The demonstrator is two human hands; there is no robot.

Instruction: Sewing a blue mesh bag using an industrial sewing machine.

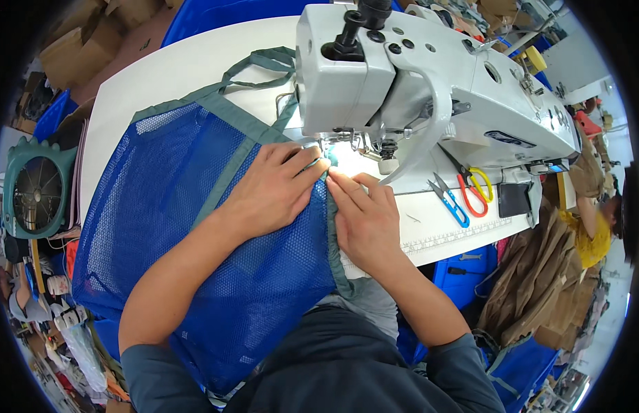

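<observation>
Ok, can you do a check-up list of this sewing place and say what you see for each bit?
Surface: white table, mostly covered by fabric and the machine.
Job's things: blue mesh bag with grey-green binding, fed under the white sewing machine.
Clutter: blue thread snips, red and yellow scissors lying right of the needle.
Grips: left hand flat on the mesh; right hand pressing the edge; neither closed around anything.
Cables: nothing seen.
Surroundings: green fan at left, cardboard boxes, brown fabric pile, another person at right.
</observation>
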